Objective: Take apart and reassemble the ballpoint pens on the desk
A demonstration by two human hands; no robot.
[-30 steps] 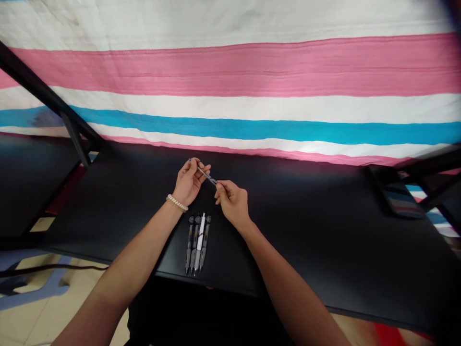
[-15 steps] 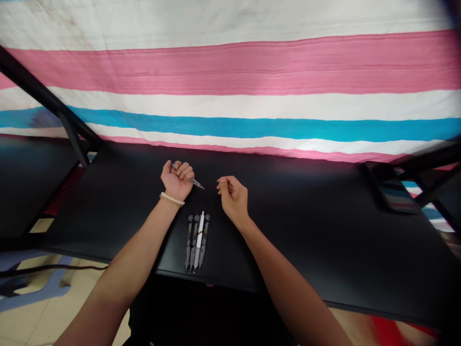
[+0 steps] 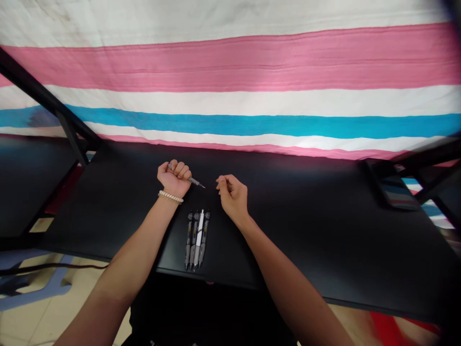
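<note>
A slim grey pen (image 3: pixel 196 182) lies across the palm of my left hand (image 3: pixel 175 177), whose fingers are wrapped round it. Its pointed tip sticks out to the right, toward my other hand. My right hand (image 3: pixel 233 194) is closed, thumb against the curled fingers, a short gap from that tip. Whatever those fingers hold, if anything, is too small or hidden to make out. Below and between the hands, several pens lie side by side on the black table (image 3: pixel 306 230). One is a white pen (image 3: pixel 200 230); beside it are dark clear-barrelled pens (image 3: pixel 188 238) with grey grips.
A dark phone-like slab (image 3: pixel 398 192) lies at the table's right end. Black frame bars (image 3: pixel 46 96) rise at both sides. Behind the table hangs a striped cloth (image 3: pixel 230 67). A blue-grey stool (image 3: pixel 54 286) stands on the floor at lower left.
My left hand has shifted slightly left with the pen, which now slants a little less steeply. My right hand keeps nearly the same place and grip. The row of pens is unchanged.
</note>
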